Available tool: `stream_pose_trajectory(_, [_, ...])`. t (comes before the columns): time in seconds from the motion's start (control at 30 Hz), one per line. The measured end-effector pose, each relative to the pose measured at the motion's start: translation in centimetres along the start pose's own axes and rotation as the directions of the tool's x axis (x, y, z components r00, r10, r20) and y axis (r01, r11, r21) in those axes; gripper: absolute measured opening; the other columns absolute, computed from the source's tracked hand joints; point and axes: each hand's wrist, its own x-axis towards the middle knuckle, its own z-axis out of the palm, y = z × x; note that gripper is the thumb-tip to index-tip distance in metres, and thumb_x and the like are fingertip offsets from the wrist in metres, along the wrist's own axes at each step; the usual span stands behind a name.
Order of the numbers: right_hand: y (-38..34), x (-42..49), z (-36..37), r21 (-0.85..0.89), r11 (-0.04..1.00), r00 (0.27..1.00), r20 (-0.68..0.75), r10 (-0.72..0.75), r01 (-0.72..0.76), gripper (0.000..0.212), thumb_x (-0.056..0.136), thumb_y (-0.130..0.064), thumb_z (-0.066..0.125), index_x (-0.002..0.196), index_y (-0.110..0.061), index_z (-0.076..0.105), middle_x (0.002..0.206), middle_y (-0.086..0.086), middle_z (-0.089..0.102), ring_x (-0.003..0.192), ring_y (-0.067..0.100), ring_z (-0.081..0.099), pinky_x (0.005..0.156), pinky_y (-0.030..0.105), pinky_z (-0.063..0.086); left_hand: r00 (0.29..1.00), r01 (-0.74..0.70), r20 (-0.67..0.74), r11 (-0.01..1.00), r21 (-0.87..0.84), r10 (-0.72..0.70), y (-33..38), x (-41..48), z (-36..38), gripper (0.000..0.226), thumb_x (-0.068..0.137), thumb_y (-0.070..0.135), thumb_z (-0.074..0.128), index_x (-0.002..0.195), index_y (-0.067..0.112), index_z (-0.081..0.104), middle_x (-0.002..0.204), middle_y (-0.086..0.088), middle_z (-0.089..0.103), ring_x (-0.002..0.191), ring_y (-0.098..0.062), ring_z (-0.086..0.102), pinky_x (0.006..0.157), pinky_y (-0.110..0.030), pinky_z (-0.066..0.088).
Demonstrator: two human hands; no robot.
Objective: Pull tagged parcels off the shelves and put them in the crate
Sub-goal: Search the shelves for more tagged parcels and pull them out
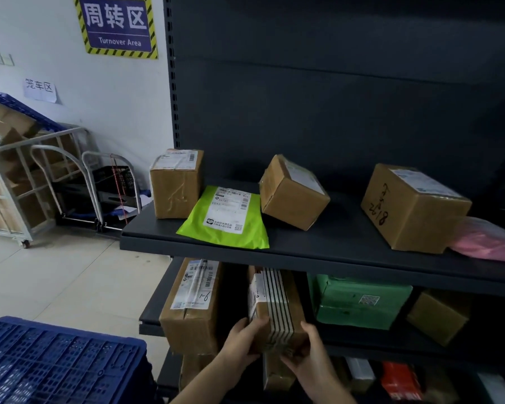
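A brown parcel wrapped in striped tape [276, 304] stands on the middle shelf [150, 323]. My left hand [241, 341] grips its near left corner and my right hand [311, 349] holds its near right corner and underside. A blue plastic crate [56, 363] sits at the lower left, close to the shelf unit. To the left of the held parcel stands a tall brown box with a white label [191, 304]. On the upper shelf [274, 252] lie a lime green mailer [226, 218] and three brown boxes, one of them a labelled box at the far left [175, 183].
A green wrapped parcel [359, 301] and a small brown box [438, 314] sit right of the held parcel. A pink bag [490, 240] lies at the upper shelf's right end. More parcels fill the bottom shelf. Metal cage trolleys [41, 176] with boxes stand by the left wall.
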Motion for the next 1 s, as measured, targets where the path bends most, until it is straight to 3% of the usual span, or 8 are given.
stream_pose_trajectory(0.1, [-0.6, 0.2, -0.6, -0.268, 0.961, 0.988, -0.120, -0.102, 0.066, 0.024, 0.095, -0.019, 0.047, 0.116, -0.011, 0.055, 0.124, 0.016, 0.057, 0.112, 0.030, 0.052, 0.096, 0.041, 0.038, 0.960, -0.166, -0.184, 0.960, 0.227, 0.210, 0.2, 0.6, 0.5, 0.083, 0.053, 0.045, 0.075, 0.122, 0.006, 0.049, 0.112, -0.011, 0.062, 0.102, -0.027, 0.061, 0.094, -0.044, 0.050])
stream_pose_trajectory(0.3, [-1.8, 0.8, -0.2, -0.540, 0.799, 0.963, 0.096, -0.253, 0.264, 0.035, 0.096, -0.017, 0.048, 0.130, -0.015, 0.051, 0.131, 0.004, 0.052, 0.121, 0.021, 0.048, 0.102, 0.036, 0.040, 0.866, -0.104, -0.294, 0.719, 0.687, 0.405, 0.2, 1.3, 1.6, 0.101, 0.061, 0.051, 0.077, 0.138, 0.004, 0.031, 0.132, -0.017, 0.042, 0.127, -0.034, 0.036, 0.105, -0.038, 0.032])
stream_pose_trajectory(0.4, [-2.0, 1.0, 0.5, -0.565, 0.778, 0.961, 0.144, -0.234, 0.274, 0.025, 0.096, -0.016, 0.046, 0.118, -0.019, 0.059, 0.109, -0.006, 0.060, 0.097, 0.005, 0.055, 0.079, 0.024, 0.045, 0.882, -0.124, -0.219, 0.654, 0.747, 0.417, -0.7, 1.6, 2.0, 0.092, 0.068, 0.052, 0.075, 0.137, 0.006, 0.034, 0.131, -0.014, 0.041, 0.127, -0.030, 0.037, 0.106, -0.036, 0.033])
stream_pose_trajectory(0.47, [-2.0, 1.4, 0.3, -0.592, 0.758, 0.960, 0.129, -0.247, 0.275, 0.030, 0.096, -0.014, 0.046, 0.124, -0.014, 0.055, 0.104, -0.008, 0.060, 0.093, 0.005, 0.055, 0.074, 0.023, 0.043, 0.894, -0.165, -0.195, 0.702, 0.692, 0.403, -0.9, 1.9, 1.8, 0.075, 0.077, 0.043, 0.071, 0.135, 0.007, 0.040, 0.128, -0.013, 0.044, 0.123, -0.028, 0.043, 0.106, -0.036, 0.038])
stream_pose_trajectory(0.63, [-2.0, 1.7, -0.2, -0.655, 0.711, 0.963, 0.115, -0.244, 0.258, 0.040, 0.096, -0.010, 0.045, 0.135, -0.011, 0.046, 0.135, 0.009, 0.052, 0.121, 0.022, 0.049, 0.100, 0.034, 0.041, 0.924, -0.179, -0.195, 0.825, 0.537, 0.327, -1.0, 2.4, 1.3, 0.055, 0.089, 0.032, 0.060, 0.136, 0.009, 0.044, 0.127, -0.012, 0.054, 0.116, -0.027, 0.053, 0.102, -0.043, 0.043])
stream_pose_trajectory(0.83, [-3.3, 0.7, -2.1, -0.664, 0.697, 0.956, 0.099, -0.277, 0.271, 0.038, 0.096, -0.014, 0.047, 0.134, -0.011, 0.046, 0.136, 0.008, 0.048, 0.124, 0.020, 0.046, 0.099, 0.031, 0.038, 0.956, 0.079, -0.289, 0.991, 0.110, -0.045, -0.6, 2.9, 1.1, 0.074, 0.080, 0.046, 0.066, 0.140, 0.013, 0.037, 0.126, -0.015, 0.051, 0.109, -0.029, 0.049, 0.084, -0.036, 0.037])
stream_pose_trajectory(0.93, [-4.4, 0.0, -4.7, -0.659, 0.707, 0.953, 0.051, -0.299, 0.257, 0.033, 0.096, -0.014, 0.048, 0.128, -0.010, 0.051, 0.124, 0.006, 0.054, 0.106, 0.014, 0.050, 0.091, 0.028, 0.040, 0.964, 0.232, -0.120, 0.970, -0.069, -0.239, -1.1, 3.4, 0.9, 0.073, 0.068, 0.042, 0.076, 0.126, 0.008, 0.046, 0.118, -0.013, 0.055, 0.119, -0.034, 0.049, 0.100, -0.041, 0.039])
stream_pose_trajectory(1.0, [-5.3, -0.3, -6.5, -0.638, 0.728, 0.945, -0.004, -0.327, 0.249, 0.028, 0.095, -0.012, 0.049, 0.122, -0.009, 0.054, 0.120, 0.006, 0.056, 0.102, 0.014, 0.051, 0.091, 0.030, 0.043, 0.983, 0.185, 0.002, 0.975, -0.122, -0.186, -1.4, 3.9, 1.0, 0.063, 0.069, 0.034, 0.075, 0.121, 0.005, 0.056, 0.118, -0.018, 0.063, 0.115, -0.036, 0.056, 0.105, -0.045, 0.040])
